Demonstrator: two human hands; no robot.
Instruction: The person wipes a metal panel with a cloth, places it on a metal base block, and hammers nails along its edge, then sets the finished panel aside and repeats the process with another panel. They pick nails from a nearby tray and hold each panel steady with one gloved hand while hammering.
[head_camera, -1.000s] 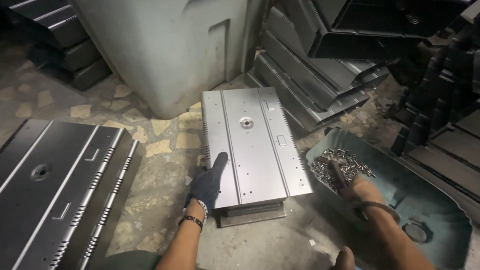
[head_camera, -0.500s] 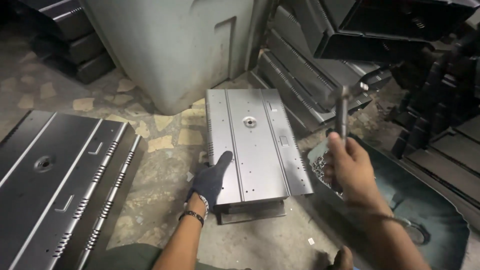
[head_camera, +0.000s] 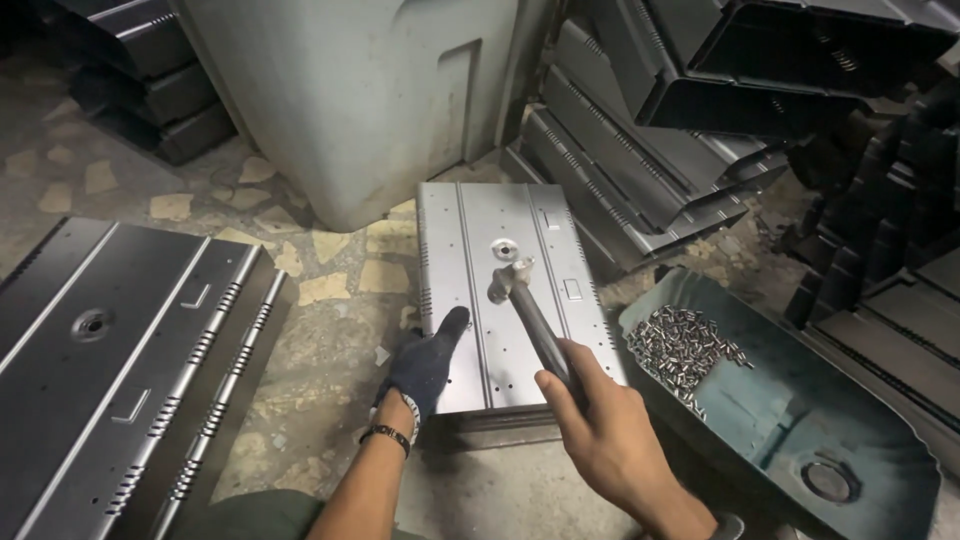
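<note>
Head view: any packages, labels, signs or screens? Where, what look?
None visible: no packages, labels, signs or screens.
Nearest to a container: teal metal tray, lower right, holding small silvery metal pieces.
Large grey bin, top centre: plain, unmarked.

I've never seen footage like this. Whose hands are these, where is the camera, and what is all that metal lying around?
No machine here: a person wears a camera on the head, so the picture looks down at their own two hands. The left hand, in a dark glove, presses flat on a silver metal panel that lies on the stone floor. The bare right hand grips the handle of a hammer, whose head sits just above the middle of the panel. To the right is a greenish tray holding a heap of small shiny metal pieces. On the left lie darker panels with slots, and more stacked panels lean behind. A big grey bin stands at the back.
</note>
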